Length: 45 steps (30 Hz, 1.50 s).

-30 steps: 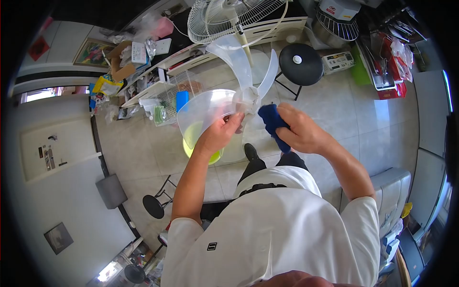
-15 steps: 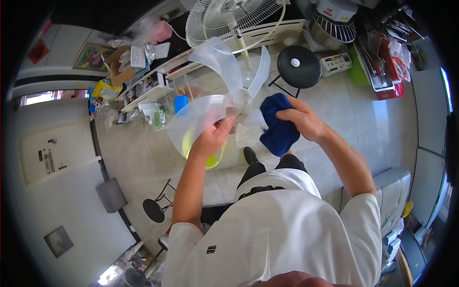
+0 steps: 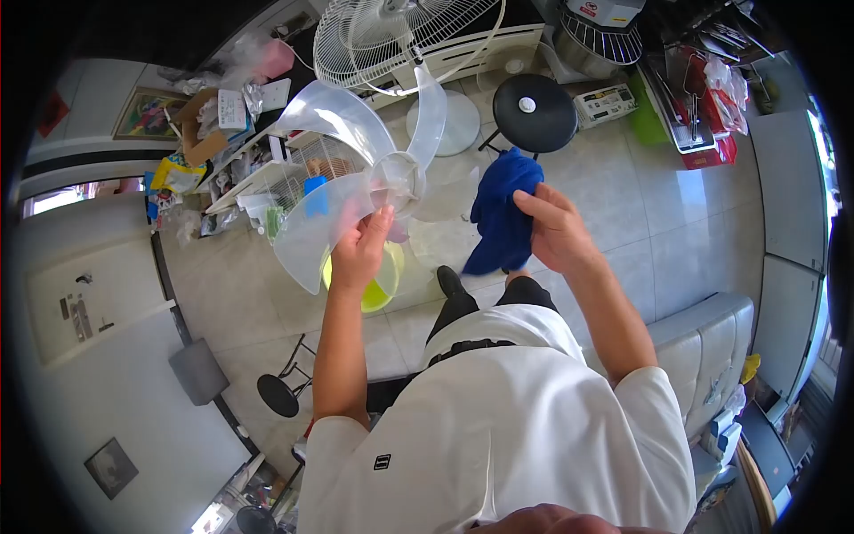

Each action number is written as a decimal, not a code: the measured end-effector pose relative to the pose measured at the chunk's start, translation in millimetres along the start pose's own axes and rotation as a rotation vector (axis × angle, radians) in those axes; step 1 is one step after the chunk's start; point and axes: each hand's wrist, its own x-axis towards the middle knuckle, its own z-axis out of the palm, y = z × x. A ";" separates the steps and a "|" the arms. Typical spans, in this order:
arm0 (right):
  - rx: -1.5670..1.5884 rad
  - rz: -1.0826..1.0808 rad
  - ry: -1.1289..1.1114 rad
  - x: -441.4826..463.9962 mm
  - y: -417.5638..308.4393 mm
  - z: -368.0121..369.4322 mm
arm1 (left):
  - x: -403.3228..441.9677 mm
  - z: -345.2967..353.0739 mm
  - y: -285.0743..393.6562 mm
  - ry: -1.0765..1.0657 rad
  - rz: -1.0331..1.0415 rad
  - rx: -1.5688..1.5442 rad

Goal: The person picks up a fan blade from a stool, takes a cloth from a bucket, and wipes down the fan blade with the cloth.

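Note:
A translucent fan blade (image 3: pixel 342 120) with several wide vanes hangs in the air before me. My left hand (image 3: pixel 363 245) is closed on it near the hub, thumb on the near side. Its lower vane lies in front of a yellow-green basin (image 3: pixel 384 276) on the floor. My right hand (image 3: pixel 556 222) grips a dark blue cloth (image 3: pixel 505 214), which droops from the fingers to the right of the blade, apart from it. Some of the right fingers are hidden behind the cloth.
A white standing fan (image 3: pixel 400 40) with its round base rises ahead. Right of it stands a black stool (image 3: pixel 535 114). A cluttered shelf (image 3: pixel 253 182) runs along the left, and a padded seat (image 3: pixel 703 343) is at my right. A smaller stool (image 3: pixel 278 395) stands lower left.
The fan blade has turned and moved left in my left hand. My right hand has drawn the cloth away from it, and the cloth now hangs more loosely. The whole view has shifted slightly.

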 end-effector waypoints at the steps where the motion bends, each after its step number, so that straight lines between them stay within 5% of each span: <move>1: 0.003 0.001 -0.001 -1.7 -3.8 2.8 | 0.3 -1.5 -0.2 -0.002 0.001 0.023; 4: -0.031 -0.119 -0.134 -9.2 -4.0 0.4 | -1.5 0.9 10.1 -0.001 -0.006 0.020; 6: -0.114 0.233 0.159 -5.8 29.0 -31.6 | -2.1 1.4 11.3 0.009 -0.013 -0.011; 7: -0.114 0.243 0.157 -8.5 26.6 -27.6 | -2.5 0.1 8.0 0.011 -0.013 -0.026; 10: -0.244 0.102 0.057 -18.9 9.5 -12.8 | -6.7 0.1 6.1 0.001 -0.016 -0.035; 13: -0.940 -0.141 0.031 -15.7 0.6 -8.5 | -4.7 1.9 6.9 -0.014 -0.009 -0.036; 14: -0.936 -0.146 0.025 -17.4 -1.3 -3.3 | -4.9 2.9 6.7 -0.011 -0.021 -0.053; 16: -1.250 -0.472 -0.048 -26.8 -5.4 8.5 | -5.2 3.1 7.7 -0.017 -0.015 -0.038; 19: -1.251 -0.696 -0.120 -30.4 -8.5 33.2 | -9.5 8.7 12.6 -0.066 -0.088 -0.032; 21: -1.314 -0.649 -0.109 -28.2 -12.6 47.6 | -13.0 16.2 20.4 -0.105 -0.164 -0.035; 24: -1.625 -0.850 -0.189 -4.8 -8.2 59.7 | -16.2 26.6 27.3 -0.137 -0.129 0.079; 27: -1.822 -0.911 -0.162 9.5 -4.5 63.1 | -20.1 26.1 26.6 -0.187 0.142 0.414; 29: -1.793 -0.912 -0.173 14.4 -3.8 67.9 | -20.1 29.7 31.8 -0.136 0.016 0.241; 34: -1.646 -0.704 -0.162 18.6 -5.7 64.7 | -20.1 23.4 22.2 -0.177 0.081 0.335; 36: -0.926 -0.016 -0.239 20.3 -18.4 59.1 | -19.8 17.8 20.2 -0.175 0.034 0.295; 40: -0.462 0.057 -0.234 3.2 -10.2 52.2 | -10.1 14.7 34.4 -0.034 0.027 0.067; 45: -0.902 -0.319 -0.179 1.4 17.6 57.5 | -12.7 23.4 33.5 -0.005 -0.025 -0.010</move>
